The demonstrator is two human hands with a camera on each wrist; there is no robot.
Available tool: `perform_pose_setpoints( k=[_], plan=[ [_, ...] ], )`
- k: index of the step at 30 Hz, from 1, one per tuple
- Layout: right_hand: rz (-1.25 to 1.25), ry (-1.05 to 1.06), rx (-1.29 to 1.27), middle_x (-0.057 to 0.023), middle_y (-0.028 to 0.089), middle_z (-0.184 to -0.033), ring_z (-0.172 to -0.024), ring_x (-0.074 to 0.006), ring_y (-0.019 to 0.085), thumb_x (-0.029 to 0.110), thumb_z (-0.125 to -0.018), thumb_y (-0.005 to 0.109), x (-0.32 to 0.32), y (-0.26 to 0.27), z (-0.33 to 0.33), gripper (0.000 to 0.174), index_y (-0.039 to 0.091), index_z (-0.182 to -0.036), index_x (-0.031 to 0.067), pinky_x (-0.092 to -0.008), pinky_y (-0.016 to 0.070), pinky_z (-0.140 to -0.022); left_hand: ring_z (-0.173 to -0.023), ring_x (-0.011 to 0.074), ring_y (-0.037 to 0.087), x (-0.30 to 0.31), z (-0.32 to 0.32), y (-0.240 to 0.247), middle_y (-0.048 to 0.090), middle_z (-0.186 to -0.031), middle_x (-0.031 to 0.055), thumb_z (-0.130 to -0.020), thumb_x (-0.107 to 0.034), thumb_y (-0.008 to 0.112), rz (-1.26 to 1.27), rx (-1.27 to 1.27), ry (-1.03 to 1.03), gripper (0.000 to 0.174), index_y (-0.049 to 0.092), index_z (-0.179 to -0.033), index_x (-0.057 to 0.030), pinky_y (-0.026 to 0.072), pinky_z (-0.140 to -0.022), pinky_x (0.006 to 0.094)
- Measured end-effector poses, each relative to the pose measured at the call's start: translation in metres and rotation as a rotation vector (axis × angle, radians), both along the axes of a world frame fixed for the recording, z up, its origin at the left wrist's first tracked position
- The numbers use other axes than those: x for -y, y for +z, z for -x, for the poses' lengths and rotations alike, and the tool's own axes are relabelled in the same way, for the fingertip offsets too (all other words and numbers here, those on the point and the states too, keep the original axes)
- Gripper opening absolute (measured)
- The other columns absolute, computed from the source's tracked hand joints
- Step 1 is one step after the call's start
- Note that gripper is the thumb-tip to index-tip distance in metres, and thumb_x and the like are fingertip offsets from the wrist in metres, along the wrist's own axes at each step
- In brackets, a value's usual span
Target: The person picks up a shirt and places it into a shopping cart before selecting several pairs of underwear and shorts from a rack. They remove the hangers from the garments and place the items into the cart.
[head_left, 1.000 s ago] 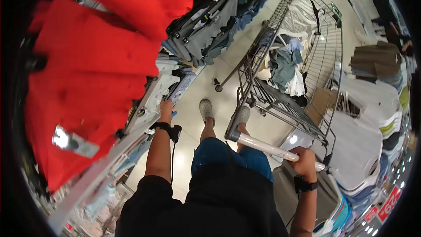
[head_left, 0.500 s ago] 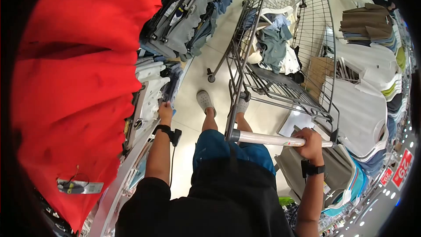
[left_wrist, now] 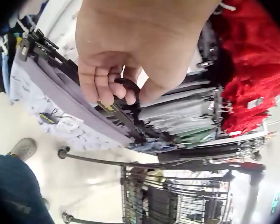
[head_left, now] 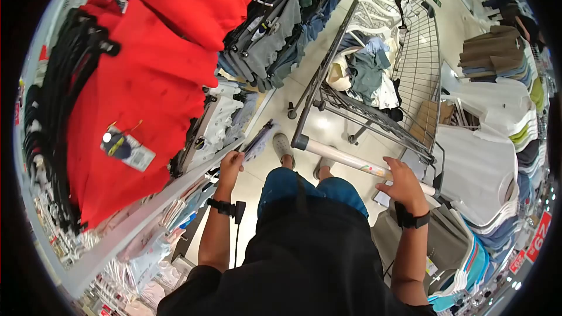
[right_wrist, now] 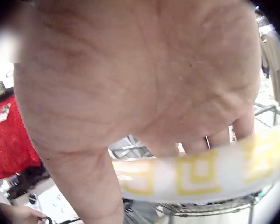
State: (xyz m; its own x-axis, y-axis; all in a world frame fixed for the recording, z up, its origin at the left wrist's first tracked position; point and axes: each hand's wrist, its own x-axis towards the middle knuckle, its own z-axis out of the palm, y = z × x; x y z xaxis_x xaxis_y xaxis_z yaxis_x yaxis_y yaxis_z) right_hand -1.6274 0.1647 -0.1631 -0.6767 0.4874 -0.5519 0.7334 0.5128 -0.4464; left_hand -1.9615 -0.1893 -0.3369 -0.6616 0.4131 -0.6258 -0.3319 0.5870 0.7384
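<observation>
My left hand [head_left: 231, 167] pinches the dark hook of a black clip hanger [left_wrist: 114, 109] between thumb and curled fingers. From it hangs a pale lavender printed garment [left_wrist: 60, 100], with a dark tag and a white label showing in the left wrist view. In the head view this garment shows just beyond the hand, beside the rack. My right hand [head_left: 405, 184] lies at the shopping cart's white handle bar [head_left: 345, 158], its thumb held apart and its fingers reaching over the bar, loosely extended. Yellow markings on the bar show below the palm in the right wrist view.
The cart basket [head_left: 418, 52] holds white hangers [head_left: 374, 14] and a heap of clothes [head_left: 369, 73]. Red garments [head_left: 140, 105] hang on the left, above a pale rail [head_left: 126, 228]. White shirts [head_left: 477, 169] hang along the right side. My feet stand on the tiled floor between.
My left hand has drawn the hanger and lavender garment out from the rack toward me. The right hand, earlier wrapped round the cart handle, has loosened its fingers and lifted its thumb away.
</observation>
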Motion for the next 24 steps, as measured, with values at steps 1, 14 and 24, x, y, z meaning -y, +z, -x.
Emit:
perform_pose_setpoints(
  k=[1,14,24],
  plan=[
    [-0.026,0.019,-0.12,-0.0203,0.06,-0.114,-0.108,-0.0386,0.055,0.017,-0.065,0.08,0.001,0.013,0.012,0.067,0.052,-0.124,-0.0002,-0.0414,0.0453,-0.091,-0.057,0.0082,0.048,-0.006,-0.003,0.027,0.051,-0.067,-0.0005,-0.093,-0.022,0.06,-0.045,-0.019,-0.026,0.021,0.058,-0.083,-0.0026,0.0405,-0.054,0.0234],
    [0.099,0.199,-1.005,-0.0156,0.053,-0.128,-0.12,-0.0344,0.048,0.017,-0.077,0.073,0.081,0.068,0.14,0.058,0.05,-0.129,0.0063,-0.0419,0.0387,-0.102,-0.051,0.0044,0.044,-0.036,-0.046,0.343,0.046,-0.061,-0.0026,-0.086,-0.014,0.061,-0.215,-0.167,-0.23,0.016,0.051,-0.079,-0.0032,0.0338,-0.048,0.0206],
    [0.168,0.101,-1.253,-0.0092,0.063,-0.105,-0.095,-0.0316,0.059,0.011,-0.075,0.073,0.065,0.076,0.097,0.026,0.064,-0.099,0.0056,-0.0389,0.0489,-0.08,-0.044,0.0076,0.041,-0.068,-0.085,0.352,0.039,-0.055,-0.0009,-0.083,-0.014,0.052,-0.28,-0.163,-0.056,0.017,0.045,-0.071,-0.0044,0.0307,-0.041,0.0211]
  ],
)
